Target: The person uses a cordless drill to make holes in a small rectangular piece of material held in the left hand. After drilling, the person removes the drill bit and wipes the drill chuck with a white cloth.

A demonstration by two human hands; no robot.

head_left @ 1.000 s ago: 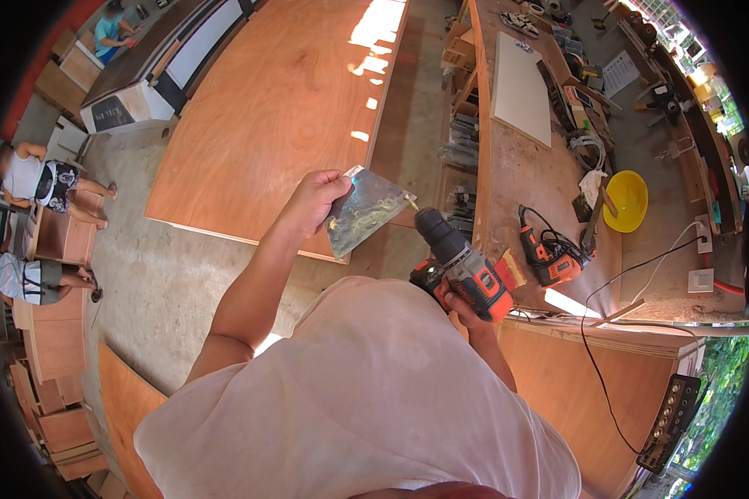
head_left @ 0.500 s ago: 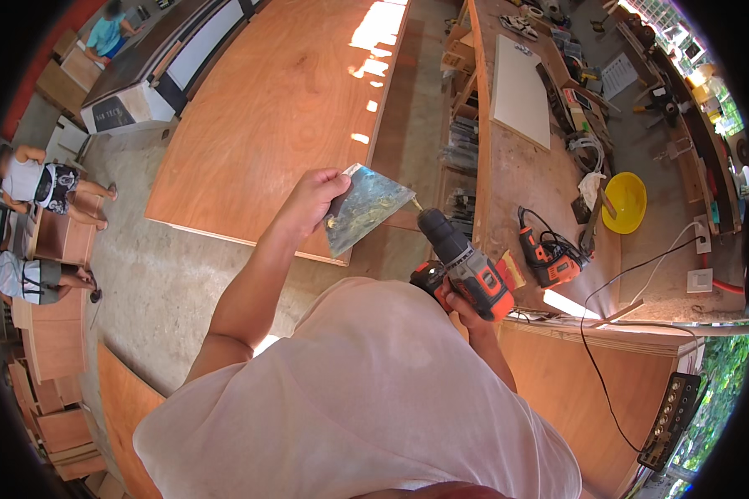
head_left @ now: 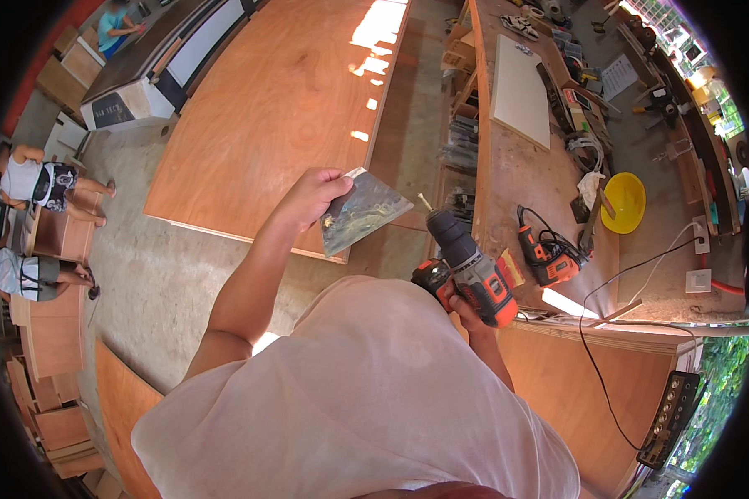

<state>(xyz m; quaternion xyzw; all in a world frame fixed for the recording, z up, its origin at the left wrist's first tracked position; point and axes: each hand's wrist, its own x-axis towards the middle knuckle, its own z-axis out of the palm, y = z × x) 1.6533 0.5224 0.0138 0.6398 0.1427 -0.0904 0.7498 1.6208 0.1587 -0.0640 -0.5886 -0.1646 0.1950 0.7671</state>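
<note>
My left hand (head_left: 316, 198) grips a thin, grey metal plate (head_left: 366, 214) with a stained, yellow-smeared face, thumb on its upper corner. My right hand (head_left: 465, 309) is wrapped round the handle of a black and orange cordless drill (head_left: 474, 270). The drill's bit (head_left: 425, 202) points up beside the plate's right corner, a small gap apart from it. My right fingers are partly hidden behind the drill body.
A large plywood sheet (head_left: 258, 125) lies ahead. On the right workbench (head_left: 520, 175) are a corded orange tool (head_left: 558, 264), white board (head_left: 520, 96) and yellow hard hat or bowl (head_left: 624, 202). Several people (head_left: 42, 179) are at the left among wooden boxes (head_left: 54, 345).
The drill has shifted slightly down and right, so a gap now shows between bit and plate corner. The plate in my left hand has moved a little left.
</note>
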